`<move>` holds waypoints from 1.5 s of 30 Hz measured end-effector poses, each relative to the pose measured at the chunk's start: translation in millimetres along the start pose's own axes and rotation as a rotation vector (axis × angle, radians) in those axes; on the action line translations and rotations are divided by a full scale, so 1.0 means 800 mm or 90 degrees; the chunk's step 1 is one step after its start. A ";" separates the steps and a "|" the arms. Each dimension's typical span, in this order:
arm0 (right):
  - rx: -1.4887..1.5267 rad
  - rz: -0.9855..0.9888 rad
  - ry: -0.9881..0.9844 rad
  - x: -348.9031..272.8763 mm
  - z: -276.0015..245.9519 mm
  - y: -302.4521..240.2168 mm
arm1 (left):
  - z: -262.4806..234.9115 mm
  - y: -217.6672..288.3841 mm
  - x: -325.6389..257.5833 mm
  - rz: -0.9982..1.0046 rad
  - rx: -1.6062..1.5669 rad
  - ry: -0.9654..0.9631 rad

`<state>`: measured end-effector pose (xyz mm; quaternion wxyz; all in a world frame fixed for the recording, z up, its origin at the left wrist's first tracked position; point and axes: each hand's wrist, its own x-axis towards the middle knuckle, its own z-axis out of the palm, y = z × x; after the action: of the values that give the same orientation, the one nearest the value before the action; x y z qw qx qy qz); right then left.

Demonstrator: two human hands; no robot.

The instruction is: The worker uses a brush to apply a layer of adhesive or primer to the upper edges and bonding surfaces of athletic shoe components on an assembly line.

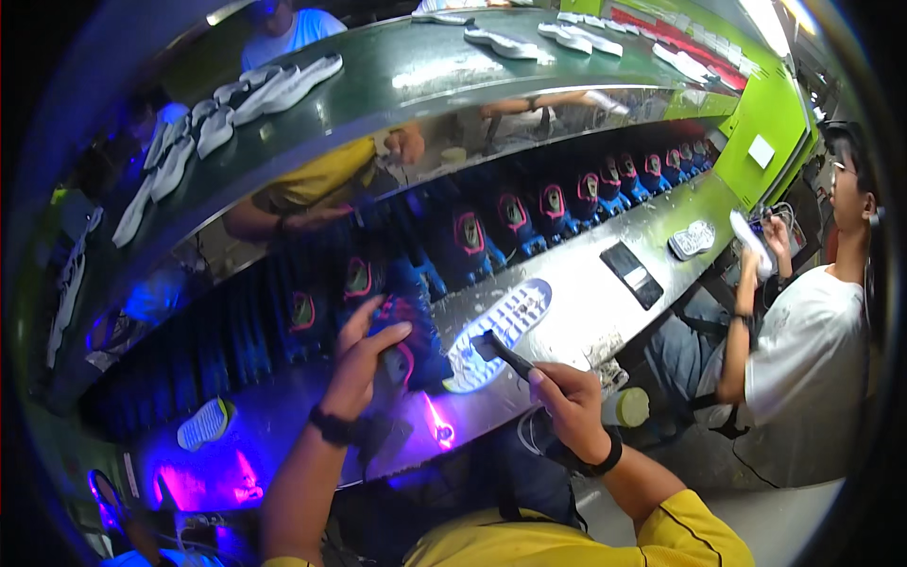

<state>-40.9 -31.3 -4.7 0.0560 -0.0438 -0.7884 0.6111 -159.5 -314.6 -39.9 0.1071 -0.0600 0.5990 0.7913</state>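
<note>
My left hand grips a blue shoe with pink trim standing on the metal bench. My right hand holds a dark brush whose tip rests on a white shoe sole. The sole lies tread-up on the bench, right of the blue shoe, lit by violet light.
A row of blue and pink shoes runs along a lower conveyor. White soles ride the green upper belt. A black tray and another sole lie to the right, where a person in white handles a sole. A small sole lies left.
</note>
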 end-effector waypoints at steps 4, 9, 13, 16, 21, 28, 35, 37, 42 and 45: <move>0.012 0.015 0.053 -0.006 -0.014 0.022 | 0.057 0.014 0.128 0.175 0.555 0.112; 0.018 -0.010 0.020 0.001 -0.013 0.040 | 0.037 -0.052 0.243 0.282 0.770 0.107; -0.003 0.006 0.036 -0.003 -0.022 0.047 | 0.071 -0.044 0.237 0.236 0.843 0.068; -0.005 0.011 0.036 -0.002 -0.025 0.050 | 0.039 -0.045 0.240 0.316 0.871 0.132; 0.022 0.007 0.007 -0.002 -0.023 0.047 | -0.121 -0.005 0.204 0.153 1.094 0.190; 0.057 0.050 -0.001 -0.008 -0.024 0.017 | -0.184 0.007 0.128 0.100 0.815 0.172; 0.092 0.044 -0.057 -0.025 -0.017 0.016 | -0.167 0.013 -0.059 0.135 0.924 0.194; 0.084 0.040 -0.068 -0.027 -0.011 0.012 | -0.154 0.018 -0.099 0.074 0.947 0.171; 0.104 0.063 -0.082 -0.040 0.004 0.000 | -0.095 -0.006 -0.226 0.099 0.867 0.067; 0.120 0.064 -0.098 -0.048 0.015 -0.003 | -0.065 -0.014 -0.291 0.069 0.794 0.032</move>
<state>-4.7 -48.3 -6.8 -0.0315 -0.0307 -0.7261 0.6862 67.2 -384.6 -12.6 0.0674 0.0255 0.9526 0.2955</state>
